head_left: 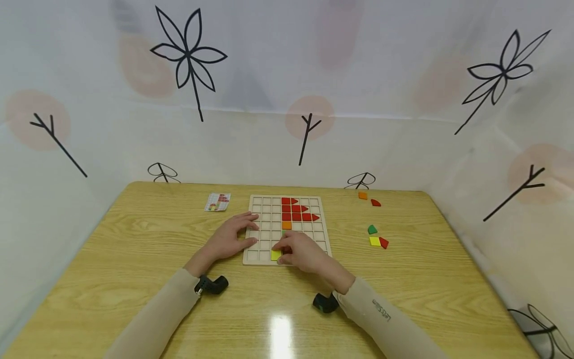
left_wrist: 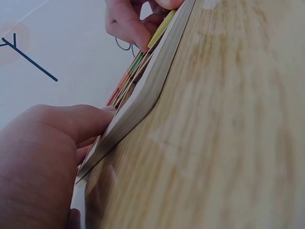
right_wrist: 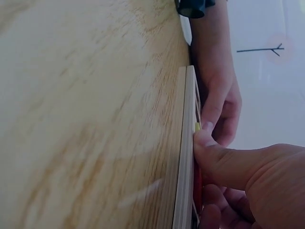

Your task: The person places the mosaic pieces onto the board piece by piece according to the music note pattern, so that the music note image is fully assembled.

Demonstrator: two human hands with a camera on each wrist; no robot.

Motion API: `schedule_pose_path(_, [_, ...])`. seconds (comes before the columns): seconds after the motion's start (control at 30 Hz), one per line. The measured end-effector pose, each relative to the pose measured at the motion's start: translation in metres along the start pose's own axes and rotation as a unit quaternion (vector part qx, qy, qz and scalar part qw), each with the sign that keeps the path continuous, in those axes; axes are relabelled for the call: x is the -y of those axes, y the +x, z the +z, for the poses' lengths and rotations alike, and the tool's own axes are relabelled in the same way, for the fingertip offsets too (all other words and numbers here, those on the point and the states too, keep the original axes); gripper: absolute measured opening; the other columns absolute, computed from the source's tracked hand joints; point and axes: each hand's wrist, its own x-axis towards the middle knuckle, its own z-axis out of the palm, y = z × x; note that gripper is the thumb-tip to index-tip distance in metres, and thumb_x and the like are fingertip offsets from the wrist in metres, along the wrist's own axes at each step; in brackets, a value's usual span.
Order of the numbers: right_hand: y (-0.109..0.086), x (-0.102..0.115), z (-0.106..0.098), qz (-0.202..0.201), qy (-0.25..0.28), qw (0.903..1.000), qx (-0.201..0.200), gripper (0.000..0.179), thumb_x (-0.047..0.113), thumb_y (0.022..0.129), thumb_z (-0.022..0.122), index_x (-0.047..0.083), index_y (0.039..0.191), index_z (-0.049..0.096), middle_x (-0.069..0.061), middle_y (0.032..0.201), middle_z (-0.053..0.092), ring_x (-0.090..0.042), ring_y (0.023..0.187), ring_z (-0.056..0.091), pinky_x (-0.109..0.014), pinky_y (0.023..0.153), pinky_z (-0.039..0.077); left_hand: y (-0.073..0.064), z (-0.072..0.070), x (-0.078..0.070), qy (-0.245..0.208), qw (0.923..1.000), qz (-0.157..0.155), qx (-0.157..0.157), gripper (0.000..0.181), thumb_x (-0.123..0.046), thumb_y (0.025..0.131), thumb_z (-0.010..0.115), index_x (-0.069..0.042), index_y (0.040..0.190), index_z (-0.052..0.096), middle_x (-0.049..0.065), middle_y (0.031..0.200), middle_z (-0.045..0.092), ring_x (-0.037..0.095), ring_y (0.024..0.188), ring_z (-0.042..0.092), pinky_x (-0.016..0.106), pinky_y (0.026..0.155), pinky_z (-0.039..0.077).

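Observation:
A wooden grid board [head_left: 264, 229] lies on the table. Red squares and triangular tips [head_left: 296, 217] fill parts of its upper rows, with an orange square [head_left: 286, 225] below them and a green piece [head_left: 283, 233] partly hidden by my right hand. My right hand [head_left: 305, 252] pinches a yellow tile [head_left: 275, 255] over the bottom row; in the left wrist view this tile [left_wrist: 161, 29] is tilted against the board. Along the board's left edge rests my left hand [head_left: 230, 237], fingers extended and thumb [left_wrist: 90, 121] touching the rim.
A printed pattern card [head_left: 217, 202] lies left of the board. Loose pieces lie to the right: orange [head_left: 362, 196], red [head_left: 375, 203], green [head_left: 372, 229], yellow [head_left: 374, 241] and another red [head_left: 383, 243]. A patterned cloth [head_left: 251, 149] hangs behind the table.

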Motion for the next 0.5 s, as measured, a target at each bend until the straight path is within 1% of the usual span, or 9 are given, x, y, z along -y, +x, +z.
schedule_pose_path(0.2, [-0.0004,-0.0004,0.0002,-0.002,-0.008,1.0,0.001,0.024,0.019,0.088,0.078,0.011,0.111,0.076,0.005,0.095,0.061,-0.01,0.079,0.053,-0.027,0.071,0.047,0.0005,0.0017,0.002,-0.002,1.0,0.005,0.0,0.028,-0.029,0.094,0.071,-0.013,0.117,0.069,0.006,0.149,0.049,0.028,0.143,0.036,0.054,0.113,0.031])
schedule_pose_path(0.37, [0.0003,0.001,-0.001,0.008,-0.007,0.9999,0.005,0.023,0.019,0.088,0.078,0.011,0.109,0.077,0.005,0.094,0.06,-0.01,0.079,0.054,-0.027,0.07,0.047,0.0014,0.0022,0.0035,-0.002,1.0,0.008,0.0,0.028,-0.03,0.094,0.07,-0.013,0.117,0.07,0.006,0.149,0.049,0.028,0.143,0.036,0.054,0.113,0.031])
schedule_pose_path(0.5, [0.0003,0.0027,-0.0027,0.008,0.0,1.0,0.004,0.022,0.018,0.089,0.078,0.011,0.109,0.076,0.005,0.094,0.061,-0.011,0.079,0.054,-0.027,0.069,0.047,0.0015,0.0023,0.0045,-0.003,1.0,0.006,-0.001,0.029,-0.03,0.094,0.071,-0.013,0.117,0.069,0.006,0.149,0.049,0.028,0.143,0.035,0.054,0.114,0.03])
